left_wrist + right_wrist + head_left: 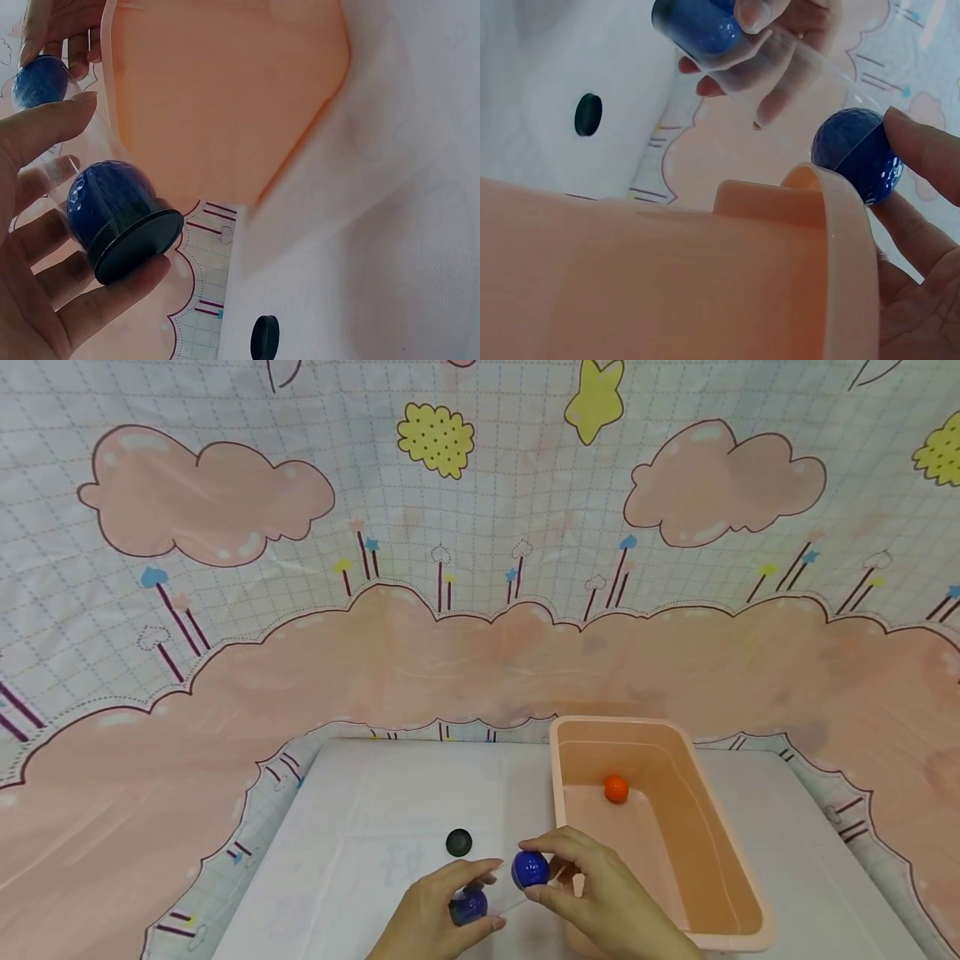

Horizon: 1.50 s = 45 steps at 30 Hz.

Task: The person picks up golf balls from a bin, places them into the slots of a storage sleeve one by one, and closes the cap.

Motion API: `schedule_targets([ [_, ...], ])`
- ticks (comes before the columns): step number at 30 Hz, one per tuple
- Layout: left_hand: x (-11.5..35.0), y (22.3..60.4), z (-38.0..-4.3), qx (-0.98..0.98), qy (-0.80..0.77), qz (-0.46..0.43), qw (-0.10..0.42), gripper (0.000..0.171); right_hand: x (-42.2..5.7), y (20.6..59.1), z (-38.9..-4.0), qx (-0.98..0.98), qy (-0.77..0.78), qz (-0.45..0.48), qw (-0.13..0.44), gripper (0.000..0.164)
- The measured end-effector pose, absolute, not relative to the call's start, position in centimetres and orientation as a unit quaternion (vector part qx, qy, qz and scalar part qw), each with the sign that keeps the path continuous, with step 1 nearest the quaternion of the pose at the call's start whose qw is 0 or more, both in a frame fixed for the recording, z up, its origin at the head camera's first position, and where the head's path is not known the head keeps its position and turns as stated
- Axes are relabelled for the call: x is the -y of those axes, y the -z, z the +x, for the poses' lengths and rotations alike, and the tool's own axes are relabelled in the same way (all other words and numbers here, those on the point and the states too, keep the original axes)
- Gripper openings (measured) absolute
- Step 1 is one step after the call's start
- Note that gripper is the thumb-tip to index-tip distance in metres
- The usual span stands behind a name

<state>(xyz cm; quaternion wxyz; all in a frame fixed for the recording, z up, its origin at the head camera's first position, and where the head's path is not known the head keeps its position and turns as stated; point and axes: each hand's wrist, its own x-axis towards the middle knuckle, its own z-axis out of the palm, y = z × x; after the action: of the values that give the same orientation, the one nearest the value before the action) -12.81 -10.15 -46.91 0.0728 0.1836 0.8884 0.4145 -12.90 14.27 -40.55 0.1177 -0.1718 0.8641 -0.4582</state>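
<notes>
My left hand (438,910) holds a clear plastic tube (795,82) around its capped end. Inside that end sits a blue ball (112,199) with a dimpled surface, against a dark cap (139,246). At the tube's other end, my right hand (592,889) pinches a second blue golf ball (859,155) between thumb and fingers. The tube's rim crosses this ball, so part of it lies within the mouth. Both hands are above the table's front, the right one overlapping the near left rim of a peach bin (720,810) in the head view.
An orange ball (616,789) lies inside the bin, toward its far end. A loose dark round cap (459,842) rests on the white table (375,810), just beyond my left hand. Behind the table hangs a patterned cloth (480,668) with clouds and stars.
</notes>
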Motion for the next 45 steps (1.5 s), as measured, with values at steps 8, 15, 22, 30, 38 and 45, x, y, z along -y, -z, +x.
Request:
schedule_targets([
  [8,10.43,47.0,-12.73,-0.887,-0.413,0.196,0.061,0.058,-14.13,40.5,-12.82,-0.862,0.462,-0.169,0.119,0.045],
  [15,10.43,46.95,-12.72,-0.891,-0.406,0.196,0.058,0.06,-14.06,40.48,-12.67,-0.86,0.466,-0.169,0.121,0.044],
  [22,10.49,47.13,-12.84,-0.889,-0.406,0.206,0.049,0.06,-14.0,40.64,-12.7,-0.863,0.462,-0.174,0.112,0.042],
  [30,10.42,47.31,-13.0,-0.887,-0.406,0.217,0.034,0.06,-13.95,40.74,-12.73,-0.863,0.462,-0.175,0.108,0.042],
  [38,10.28,47.61,-13.15,-0.885,-0.4,0.238,-0.001,0.056,-14.26,40.81,-12.98,-0.866,0.455,-0.184,0.099,0.041],
  [45,10.17,47.78,-13.15,-0.881,-0.403,0.247,-0.014,0.054,-14.42,40.98,-13.14,-0.875,0.435,-0.198,0.075,0.038],
])
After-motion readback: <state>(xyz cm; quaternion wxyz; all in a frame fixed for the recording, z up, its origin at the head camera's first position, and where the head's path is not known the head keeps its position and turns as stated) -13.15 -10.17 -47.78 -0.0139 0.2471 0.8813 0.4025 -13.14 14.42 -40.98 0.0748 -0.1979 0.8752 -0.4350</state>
